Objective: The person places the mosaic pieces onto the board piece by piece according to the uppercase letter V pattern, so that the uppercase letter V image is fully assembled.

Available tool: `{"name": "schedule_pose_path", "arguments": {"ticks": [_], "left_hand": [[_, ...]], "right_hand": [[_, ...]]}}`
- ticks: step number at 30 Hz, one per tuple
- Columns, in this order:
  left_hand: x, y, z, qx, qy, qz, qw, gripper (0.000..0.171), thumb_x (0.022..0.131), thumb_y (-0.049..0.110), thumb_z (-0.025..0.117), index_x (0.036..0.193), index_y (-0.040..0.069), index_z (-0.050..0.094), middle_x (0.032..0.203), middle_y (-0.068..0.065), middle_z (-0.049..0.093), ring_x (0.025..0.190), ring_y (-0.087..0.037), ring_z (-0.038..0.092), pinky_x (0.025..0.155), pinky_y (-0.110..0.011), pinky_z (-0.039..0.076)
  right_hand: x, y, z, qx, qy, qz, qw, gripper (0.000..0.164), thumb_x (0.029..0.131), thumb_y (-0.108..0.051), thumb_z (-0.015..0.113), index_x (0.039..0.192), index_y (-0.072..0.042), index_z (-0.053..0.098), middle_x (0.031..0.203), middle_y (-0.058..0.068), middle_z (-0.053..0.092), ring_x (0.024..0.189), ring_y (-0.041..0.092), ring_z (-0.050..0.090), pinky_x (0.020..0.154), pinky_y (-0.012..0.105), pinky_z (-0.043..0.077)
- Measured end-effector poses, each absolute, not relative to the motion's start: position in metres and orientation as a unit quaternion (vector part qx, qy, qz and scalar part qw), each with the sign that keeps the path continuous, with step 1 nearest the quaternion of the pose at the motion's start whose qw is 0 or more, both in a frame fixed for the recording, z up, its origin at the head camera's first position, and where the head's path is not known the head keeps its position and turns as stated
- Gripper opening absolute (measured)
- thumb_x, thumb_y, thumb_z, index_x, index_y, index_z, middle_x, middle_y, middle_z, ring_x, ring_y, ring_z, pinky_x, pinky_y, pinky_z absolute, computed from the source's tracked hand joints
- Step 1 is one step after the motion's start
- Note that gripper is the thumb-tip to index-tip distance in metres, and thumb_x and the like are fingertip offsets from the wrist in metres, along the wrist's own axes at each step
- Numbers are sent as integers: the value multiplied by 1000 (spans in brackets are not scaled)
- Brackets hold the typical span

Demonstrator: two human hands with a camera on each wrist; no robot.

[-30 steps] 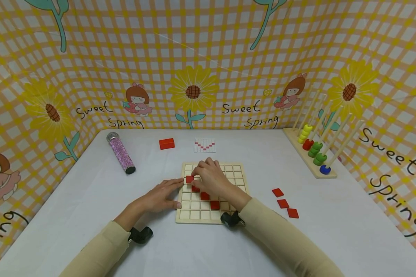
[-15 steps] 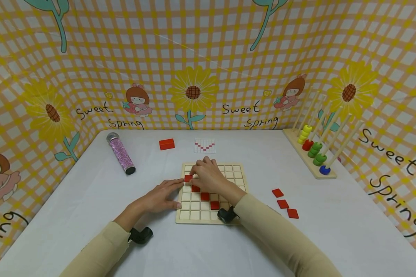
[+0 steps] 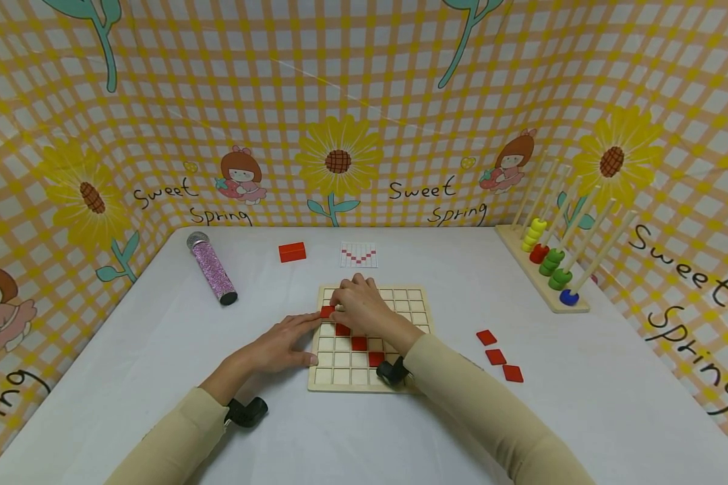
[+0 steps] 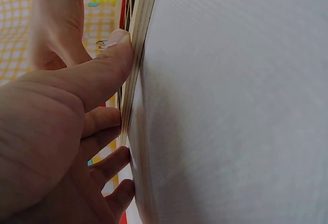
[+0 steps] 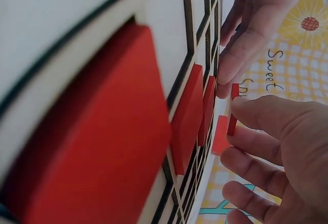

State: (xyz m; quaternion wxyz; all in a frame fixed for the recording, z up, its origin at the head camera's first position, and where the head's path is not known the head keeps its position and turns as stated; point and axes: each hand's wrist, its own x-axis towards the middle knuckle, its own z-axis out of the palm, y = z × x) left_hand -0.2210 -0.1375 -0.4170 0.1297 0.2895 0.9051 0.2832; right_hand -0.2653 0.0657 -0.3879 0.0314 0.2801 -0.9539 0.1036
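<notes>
A wooden grid board (image 3: 341, 377) lies flat on the table. Several red square tiles sit in its cells in a diagonal line, among them one red tile (image 3: 376, 359) near my right wrist. My right hand (image 3: 367, 310) is over the board's upper left part. Its thumb and index finger pinch another red tile (image 5: 234, 106), which shows edge-on and apart from the grid in the right wrist view. My left hand (image 3: 282, 347) rests at the board's left edge, thumb and fingertips touching the rim, as the left wrist view also shows. My right hand covers several cells.
Loose red tiles (image 3: 495, 357) lie right of the board. Behind it are a pattern card (image 3: 358, 255) and a red block (image 3: 292, 252). A glittery microphone (image 3: 214, 269) lies at the back left, a bead-and-peg stand (image 3: 542, 273) at the back right. Patterned cloth walls surround the table.
My right hand has shifted slightly left and away from me with the pinched tile, towards the board's left edge. The left hand has stayed in place.
</notes>
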Motion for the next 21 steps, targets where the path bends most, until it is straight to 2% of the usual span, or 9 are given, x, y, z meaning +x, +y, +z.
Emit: {"name": "schedule_pose_path", "arguments": {"ticks": [21], "left_hand": [[-221,-136,-417,285,901,298,132,69,85,30,69,143,5,39,156,-12,26,144,-35,22,114,-57,22]], "right_hand": [[-270,65,-394,273,-958,90,15,22,86,-31,68,98,-14,73,98,2,65,93,23,47,85,41,37]]}}
